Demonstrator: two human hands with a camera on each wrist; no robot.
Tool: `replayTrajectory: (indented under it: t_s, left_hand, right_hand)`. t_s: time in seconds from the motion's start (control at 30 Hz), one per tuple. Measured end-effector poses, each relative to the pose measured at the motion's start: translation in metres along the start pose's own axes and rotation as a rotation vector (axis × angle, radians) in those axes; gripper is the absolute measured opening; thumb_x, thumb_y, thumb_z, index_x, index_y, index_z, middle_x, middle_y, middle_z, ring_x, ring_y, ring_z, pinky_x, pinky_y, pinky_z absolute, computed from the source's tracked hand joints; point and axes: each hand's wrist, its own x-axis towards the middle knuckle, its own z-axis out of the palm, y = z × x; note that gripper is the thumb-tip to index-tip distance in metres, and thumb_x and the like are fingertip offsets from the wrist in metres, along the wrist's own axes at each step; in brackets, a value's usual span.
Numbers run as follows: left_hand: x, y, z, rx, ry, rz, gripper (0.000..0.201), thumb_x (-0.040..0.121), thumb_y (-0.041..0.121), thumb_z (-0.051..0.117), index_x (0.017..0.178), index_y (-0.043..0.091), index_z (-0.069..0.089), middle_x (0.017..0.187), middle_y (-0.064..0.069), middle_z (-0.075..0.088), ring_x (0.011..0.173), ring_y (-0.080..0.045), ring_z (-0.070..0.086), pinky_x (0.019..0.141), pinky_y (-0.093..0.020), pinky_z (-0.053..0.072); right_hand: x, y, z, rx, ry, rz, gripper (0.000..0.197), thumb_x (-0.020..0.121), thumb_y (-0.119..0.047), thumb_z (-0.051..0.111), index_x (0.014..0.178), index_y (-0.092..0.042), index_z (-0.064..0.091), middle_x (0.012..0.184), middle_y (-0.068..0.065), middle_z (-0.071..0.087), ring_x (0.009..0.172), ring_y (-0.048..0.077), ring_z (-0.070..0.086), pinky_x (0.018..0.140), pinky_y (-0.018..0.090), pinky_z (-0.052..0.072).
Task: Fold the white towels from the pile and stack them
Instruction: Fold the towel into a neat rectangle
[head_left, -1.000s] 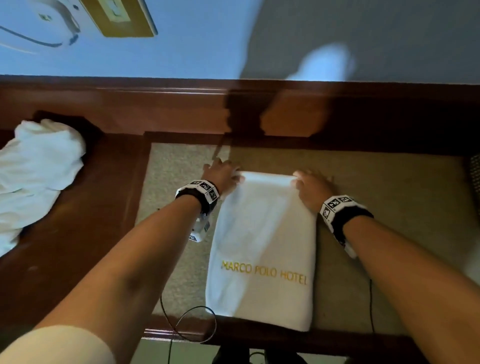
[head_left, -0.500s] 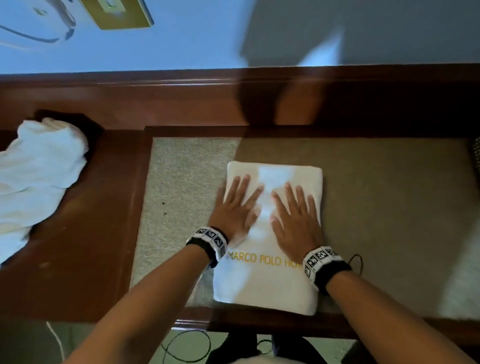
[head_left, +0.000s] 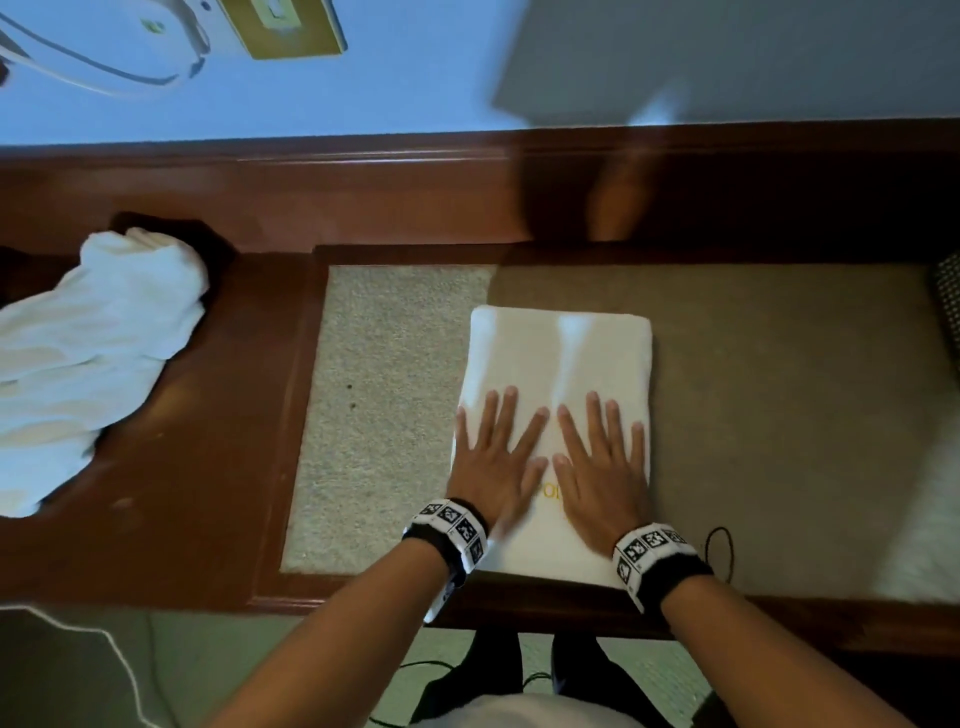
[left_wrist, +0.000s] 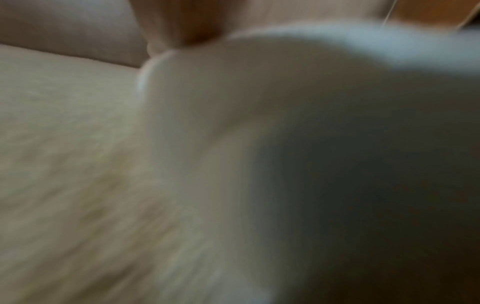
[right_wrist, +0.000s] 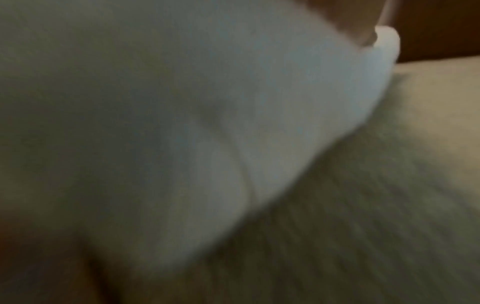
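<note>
Centre of the head view, slightly low, is where I've got the folded towel (head_left: 558, 358), a neat white rectangle lying flat on the beige mat (head_left: 384, 395) that's set into the dark wooden surface (head_left: 218, 467). Its near edge sits right by the front lip of that surface. Both hands are on the lower half of it, side by side: left hand (head_left: 493, 467) and right hand (head_left: 597, 473), palms down, fingers straight and spread, thumbs nearly meeting in the middle. So the grip on each side is wide and flat, just pressing on the cloth, not curled round anything. A bit of gold lettering peeks out between the two hands, too covered to read.

Over at the left edge of the frame is the pile of unfolded towels (head_left: 78, 364), crumpled white cloth lying on the bare wood, well apart from the folded one. Each wrist has a black band with white marker squares on it, and a thin dark cable loops on the mat just right of the right wrist.

Wrist views are pretty much mush. Left wrist shows blurry white towel (left_wrist: 233, 102) filling the right side with the mat (left_wrist: 64, 144) on the left. Right wrist is the mirror: towel (right_wrist: 233, 92) on the left, mat (right_wrist: 389, 185) lower right. Can't make out fingers in either.
</note>
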Motion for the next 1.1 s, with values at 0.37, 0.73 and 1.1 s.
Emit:
replayTrajectory:
  t_s: [0.37,0.73,1.1]
  left_hand:
    - [-0.027,-0.051,-0.025,-0.153,-0.150,-0.234,0.064,0.100,0.071,0.013,0.153,0.056,-0.020,0.171,-0.015,-0.002,0.157,-0.038,0.000,0.122,-0.063,0.004]
    - [0.020,-0.050,-0.028,-0.592,-0.093,-0.222,0.081,0.076,0.074,0.067,0.143,0.067,0.023,0.166,0.006,0.016,0.145,-0.033,0.035,0.117,-0.052,0.037]
    - [0.017,-0.025,-0.045,-1.056,0.100,-0.264,0.072,0.076,0.010,0.088,0.134,0.042,0.058,0.141,0.010,0.057,0.128,-0.017,0.057,0.108,-0.036,0.050]
  right_hand:
    - [-0.019,0.025,-0.006,0.202,-0.027,0.339,0.068,0.100,-0.060,0.030,0.157,-0.046,-0.004,0.166,0.019,0.005,0.149,0.040,0.019,0.119,0.055,0.020]
    - [-0.003,0.022,-0.031,0.723,-0.057,0.420,0.077,0.092,-0.048,0.066,0.152,-0.059,0.018,0.148,0.010,0.029,0.135,0.028,0.039,0.108,0.036,0.033]
    - [-0.002,0.023,-0.048,0.976,0.086,0.381,0.065,0.090,-0.010,0.072,0.142,-0.042,0.051,0.135,0.001,0.049,0.118,0.015,0.055,0.090,0.014,0.040]
